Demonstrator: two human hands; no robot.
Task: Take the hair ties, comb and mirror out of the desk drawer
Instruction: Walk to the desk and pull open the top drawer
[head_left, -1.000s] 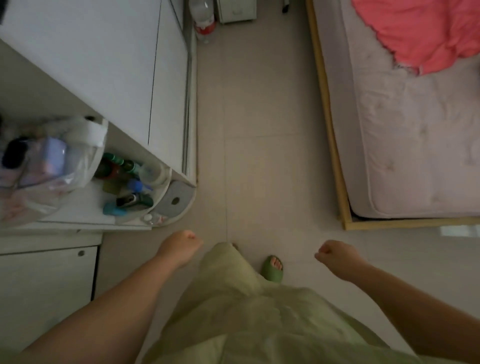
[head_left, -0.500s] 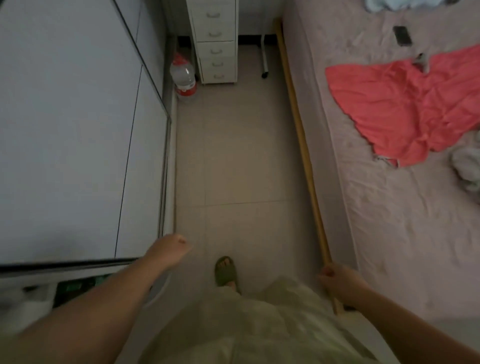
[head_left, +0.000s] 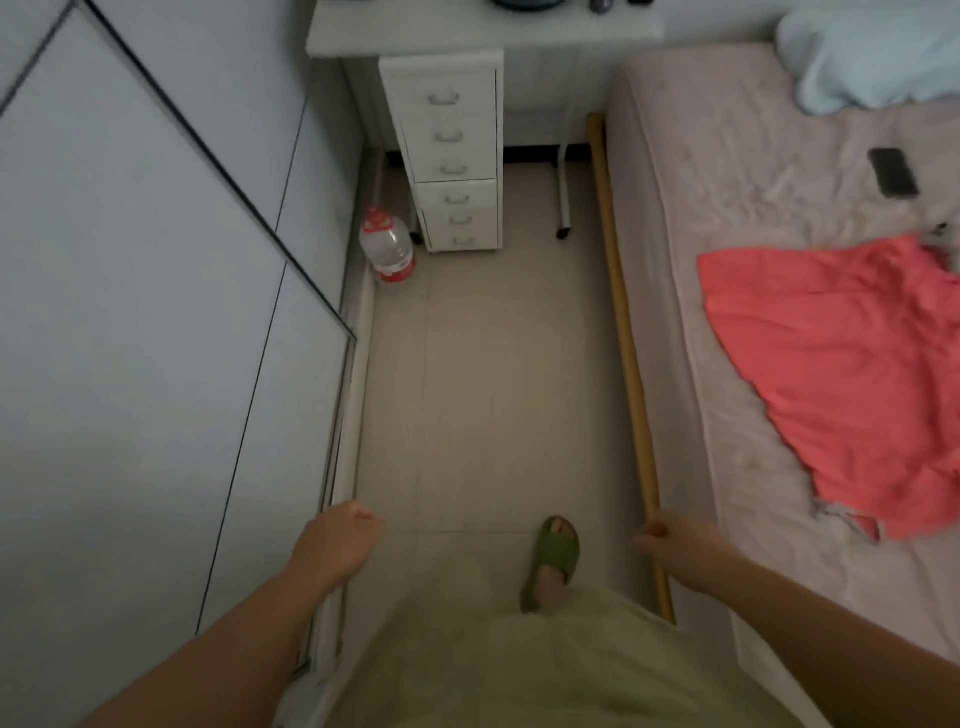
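Note:
A white desk (head_left: 415, 31) stands at the far end of a narrow floor strip, with a white drawer unit (head_left: 452, 156) of several shut drawers under it. No hair ties, comb or mirror show. My left hand (head_left: 337, 540) hangs at the lower left with its fingers curled in and nothing in it. My right hand (head_left: 675, 540) hangs at the lower right beside the bed frame, also curled and holding nothing. Both hands are far from the drawers.
A white wardrobe (head_left: 156, 312) lines the left side. A bed (head_left: 753, 260) with a wooden rail (head_left: 623, 338), a red cloth (head_left: 841, 374) and a phone (head_left: 893, 172) fills the right. A large water bottle (head_left: 388, 247) stands by the drawer unit. My foot in a green slipper (head_left: 553, 561) is on the tiles.
The view has swung up and forward along the aisle: the desk and its drawer unit have come into sight and nearer. The shelf of bottles has dropped out of view. Both hands stay curled.

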